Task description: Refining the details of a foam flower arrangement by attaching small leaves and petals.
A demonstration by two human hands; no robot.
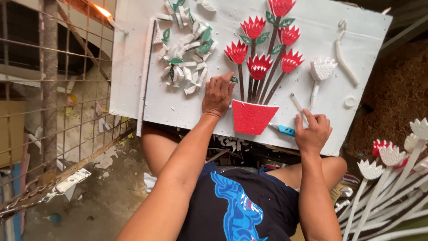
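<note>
A white foam board lies across my lap. On it stands a red foam pot with several red tulip-shaped flowers on dark stems and green leaves. My left hand presses flat on the board just left of the pot, fingertips near a small green leaf. My right hand holds a thin white stick to the right of the pot. A blue-handled cutter lies on the board between the pot and my right hand.
White and green foam scraps are piled at the board's upper left. An unpainted white flower and a white stem piece lie at the right. Several white foam flowers on sticks lean at the lower right. A wire grid stands at the left.
</note>
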